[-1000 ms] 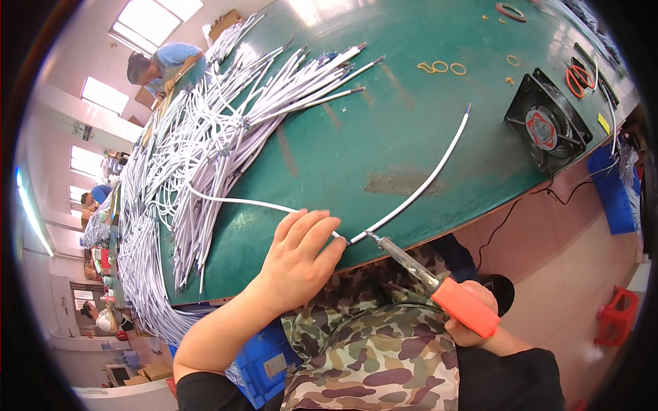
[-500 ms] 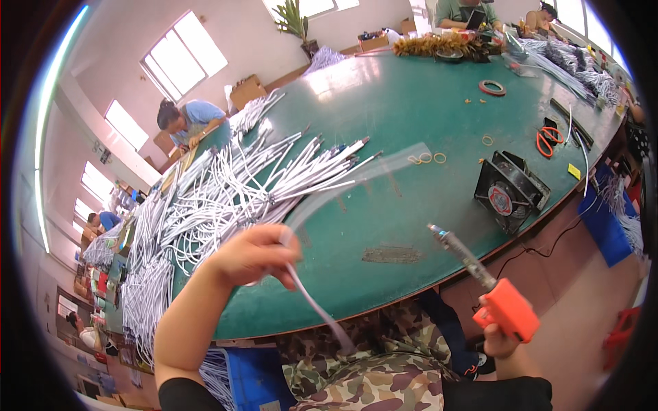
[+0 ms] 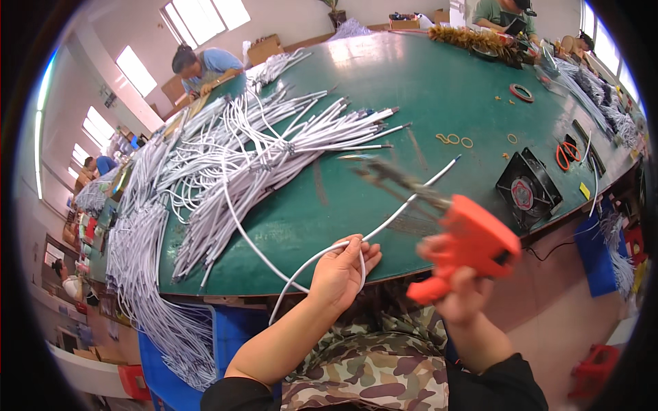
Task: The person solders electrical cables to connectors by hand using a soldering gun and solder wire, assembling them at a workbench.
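Setting: a workshop with bright windows; a large green desk (image 3: 384, 89) carried bundles of white cables (image 3: 226, 164), a small black fan (image 3: 528, 188), orange-handled scissors (image 3: 569, 154), and loose rubber bands (image 3: 452, 139).
Left hand (image 3: 340, 270): fingers curled around a single white cable (image 3: 411, 198) at the near desk edge, gripping it in a loop.
Cable axis: it ran from the left hand up and to the right across the desk, its free end (image 3: 456, 159) pointing away.
Right hand (image 3: 460, 291): clenched on the orange handles of long-nosed pliers (image 3: 439, 205), raised just right of the cable.
Nearer hand: the left, already on the cable.
Unclear: the plier tips were motion-blurred, so contact with the cable could not be told.
Others: people worked at the far edges.
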Tool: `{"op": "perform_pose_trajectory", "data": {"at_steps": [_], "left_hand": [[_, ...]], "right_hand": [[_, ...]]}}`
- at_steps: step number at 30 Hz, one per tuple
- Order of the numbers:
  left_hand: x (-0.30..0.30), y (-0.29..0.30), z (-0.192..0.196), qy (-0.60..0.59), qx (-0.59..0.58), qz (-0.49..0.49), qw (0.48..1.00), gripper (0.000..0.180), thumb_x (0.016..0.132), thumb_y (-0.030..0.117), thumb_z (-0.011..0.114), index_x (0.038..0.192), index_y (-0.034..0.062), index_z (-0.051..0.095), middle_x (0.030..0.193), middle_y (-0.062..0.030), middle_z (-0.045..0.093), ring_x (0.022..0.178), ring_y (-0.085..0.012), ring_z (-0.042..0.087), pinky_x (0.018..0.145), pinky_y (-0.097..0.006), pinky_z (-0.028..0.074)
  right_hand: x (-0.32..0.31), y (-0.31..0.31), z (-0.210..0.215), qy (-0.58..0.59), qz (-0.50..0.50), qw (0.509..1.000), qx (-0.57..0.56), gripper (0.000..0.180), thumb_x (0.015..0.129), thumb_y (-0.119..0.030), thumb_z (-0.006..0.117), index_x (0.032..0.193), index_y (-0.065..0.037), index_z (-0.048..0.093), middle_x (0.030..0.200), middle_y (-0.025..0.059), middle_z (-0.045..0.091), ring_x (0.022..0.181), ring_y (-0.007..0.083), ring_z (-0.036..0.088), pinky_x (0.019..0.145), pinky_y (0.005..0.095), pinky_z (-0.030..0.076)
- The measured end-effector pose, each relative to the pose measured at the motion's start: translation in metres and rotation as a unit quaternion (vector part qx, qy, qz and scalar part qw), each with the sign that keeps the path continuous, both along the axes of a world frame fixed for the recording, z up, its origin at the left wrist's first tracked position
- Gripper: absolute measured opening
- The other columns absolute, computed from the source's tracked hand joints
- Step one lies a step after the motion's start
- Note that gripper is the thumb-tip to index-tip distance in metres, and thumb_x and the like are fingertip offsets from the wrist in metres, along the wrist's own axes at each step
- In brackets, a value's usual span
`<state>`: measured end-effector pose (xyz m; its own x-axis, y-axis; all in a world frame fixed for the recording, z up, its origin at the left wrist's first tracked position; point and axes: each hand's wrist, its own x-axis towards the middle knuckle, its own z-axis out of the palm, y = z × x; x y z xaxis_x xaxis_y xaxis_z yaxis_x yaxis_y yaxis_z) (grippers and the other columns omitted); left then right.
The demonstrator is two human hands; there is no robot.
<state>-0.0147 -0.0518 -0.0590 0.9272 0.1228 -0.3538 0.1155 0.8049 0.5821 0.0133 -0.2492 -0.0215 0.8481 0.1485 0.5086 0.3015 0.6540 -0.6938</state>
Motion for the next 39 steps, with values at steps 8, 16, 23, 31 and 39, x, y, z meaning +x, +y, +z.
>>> {"op": "perform_pose_trajectory", "data": {"at_steps": [8, 16, 23, 31, 39], "left_hand": [[-0.036, 0.039, 0.047, 0.065, 0.261, -0.215, 0.939, 0.053, 0.092, 0.008, 0.058, 0.139, -0.0069, 0.038, 0.128, -0.0172, 0.055, 0.121, -0.0257, 0.053, 0.102, -0.035, 0.043], [-0.018, 0.056, 0.047, -0.119, 0.832, -0.127, 0.527, 0.024, 0.081, 0.010, 0.069, 0.102, 0.0009, 0.063, 0.097, -0.0139, 0.061, 0.093, -0.0326, 0.059, 0.079, -0.040, 0.048], [-0.001, 0.066, 0.039, -0.054, 0.746, -0.221, 0.626, 0.018, 0.079, 0.006, 0.070, 0.094, 0.0002, 0.062, 0.082, -0.0116, 0.059, 0.074, -0.0286, 0.059, 0.066, -0.036, 0.048], [-0.009, 0.057, 0.016, -0.158, 0.740, -0.115, 0.644, 0.016, 0.075, -0.006, 0.068, 0.088, 0.0020, 0.063, 0.084, -0.0096, 0.059, 0.070, -0.0238, 0.059, 0.062, -0.031, 0.049], [-0.007, 0.040, 0.025, -0.225, 0.866, -0.114, 0.432, 0.017, 0.072, 0.001, 0.065, 0.089, 0.0022, 0.062, 0.086, -0.0089, 0.058, 0.075, -0.0283, 0.060, 0.064, -0.037, 0.051]], "right_hand": [[0.024, 0.073, -0.047, 0.107, 0.145, 0.983, -0.027, 0.051, 0.095, -0.035, 0.059, 0.132, -0.001, 0.048, 0.125, 0.0130, 0.059, 0.117, 0.0214, 0.055, 0.099, 0.0362, 0.043], [0.016, 0.072, -0.051, 0.094, 0.162, 0.979, -0.080, 0.045, 0.096, -0.027, 0.058, 0.132, -0.001, 0.048, 0.125, 0.0137, 0.059, 0.116, 0.0215, 0.056, 0.096, 0.0352, 0.046], [0.013, 0.071, -0.050, 0.115, 0.171, 0.972, -0.109, 0.061, 0.092, -0.042, 0.061, 0.133, 0.001, 0.047, 0.123, 0.0172, 0.059, 0.121, 0.0291, 0.053, 0.103, 0.0455, 0.041], [0.015, 0.070, -0.051, 0.094, 0.174, 0.976, -0.093, 0.048, 0.095, -0.030, 0.059, 0.130, 0.001, 0.049, 0.119, 0.0127, 0.061, 0.109, 0.0203, 0.057, 0.092, 0.0365, 0.046], [0.013, 0.057, -0.053, 0.130, 0.176, 0.970, -0.101, 0.053, 0.095, -0.033, 0.058, 0.132, 0.003, 0.045, 0.122, 0.0164, 0.060, 0.118, 0.0269, 0.055, 0.104, 0.0451, 0.040]]}}
